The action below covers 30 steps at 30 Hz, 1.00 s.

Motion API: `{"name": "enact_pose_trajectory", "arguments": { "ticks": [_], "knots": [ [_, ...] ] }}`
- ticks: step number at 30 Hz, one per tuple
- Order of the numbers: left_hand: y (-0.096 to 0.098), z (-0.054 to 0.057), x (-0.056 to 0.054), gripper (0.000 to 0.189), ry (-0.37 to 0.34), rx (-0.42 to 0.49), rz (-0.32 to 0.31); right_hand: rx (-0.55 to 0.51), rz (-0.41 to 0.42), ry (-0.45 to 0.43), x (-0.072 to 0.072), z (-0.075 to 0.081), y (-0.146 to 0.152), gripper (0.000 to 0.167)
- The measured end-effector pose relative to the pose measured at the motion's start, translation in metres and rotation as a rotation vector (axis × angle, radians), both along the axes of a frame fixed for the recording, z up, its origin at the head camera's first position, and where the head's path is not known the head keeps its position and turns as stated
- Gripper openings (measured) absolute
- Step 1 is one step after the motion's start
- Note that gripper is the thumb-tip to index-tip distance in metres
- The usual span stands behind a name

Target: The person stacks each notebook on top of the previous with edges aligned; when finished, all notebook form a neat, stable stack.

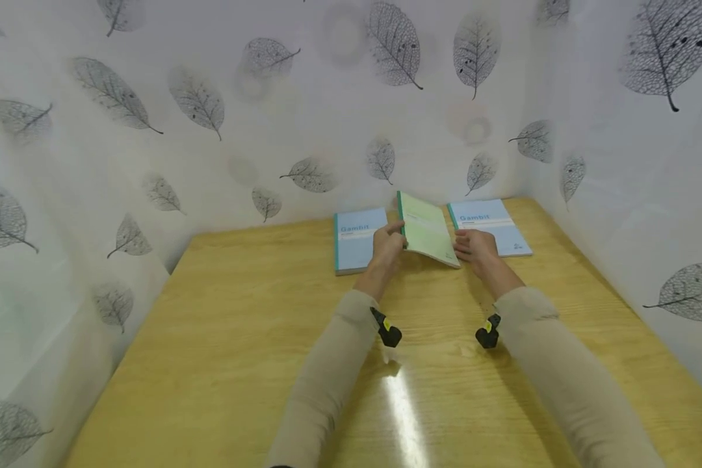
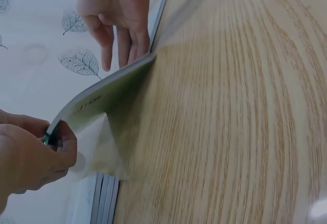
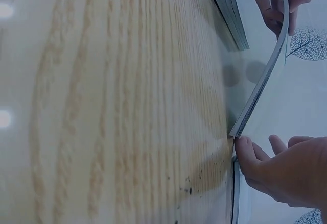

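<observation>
A green paperback book [image 1: 428,227] with a darker green spine is tilted up off the table, its lower cover sagging in a curve. My left hand [image 1: 389,246] pinches it at the spine side; the left wrist view shows thumb and fingers [image 2: 64,150] on either face. Beside the book's right edge is my right hand [image 1: 478,247], fingers extended and loose. In the right wrist view, the right hand's fingertips [image 3: 242,143] are right at the book's low end. A stack of blue "Gambit" books [image 1: 353,250] lies left of the green one.
Another blue "Gambit" book [image 1: 485,224] lies to the right, partly behind my right hand. The wooden table [image 1: 240,325] meets a leaf-patterned sheet [image 1: 322,97] at its back and sides. Each sleeve cuff carries a black wrist device [image 1: 389,333].
</observation>
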<state>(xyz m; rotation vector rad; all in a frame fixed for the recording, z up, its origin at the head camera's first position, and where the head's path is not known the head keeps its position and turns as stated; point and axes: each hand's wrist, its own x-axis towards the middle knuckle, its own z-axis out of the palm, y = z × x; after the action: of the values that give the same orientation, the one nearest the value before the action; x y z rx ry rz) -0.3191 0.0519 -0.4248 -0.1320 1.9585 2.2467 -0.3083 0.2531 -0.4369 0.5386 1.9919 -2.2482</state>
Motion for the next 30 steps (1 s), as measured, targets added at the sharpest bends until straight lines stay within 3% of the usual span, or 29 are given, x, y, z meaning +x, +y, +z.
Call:
{"name": "enact_pose_trajectory", "arguments": {
  "ticks": [4,10,12,17,24,30],
  "knots": [
    [-0.005,0.001,-0.001,0.066,-0.015,0.026,-0.011,0.012,0.06,-0.012,0.002,-0.003,-0.002,0.052],
    [-0.011,0.002,0.0,0.068,0.019,0.13,-0.039,0.033,0.044,-0.012,-0.001,-0.002,-0.003,0.054],
    [-0.013,0.003,0.0,0.069,0.026,0.165,-0.054,-0.035,0.025,-0.008,-0.002,-0.001,-0.004,0.056],
    [-0.02,0.007,-0.001,0.07,0.035,0.15,-0.04,-0.251,-0.016,0.012,-0.004,0.004,-0.008,0.061],
    [-0.034,0.012,-0.006,0.07,0.032,0.224,-0.053,-0.397,0.026,0.068,-0.004,0.01,-0.018,0.062],
    [-0.055,0.013,-0.011,0.07,0.0,0.264,0.007,-0.468,0.094,0.098,-0.002,0.016,-0.037,0.063]
  ]
}}
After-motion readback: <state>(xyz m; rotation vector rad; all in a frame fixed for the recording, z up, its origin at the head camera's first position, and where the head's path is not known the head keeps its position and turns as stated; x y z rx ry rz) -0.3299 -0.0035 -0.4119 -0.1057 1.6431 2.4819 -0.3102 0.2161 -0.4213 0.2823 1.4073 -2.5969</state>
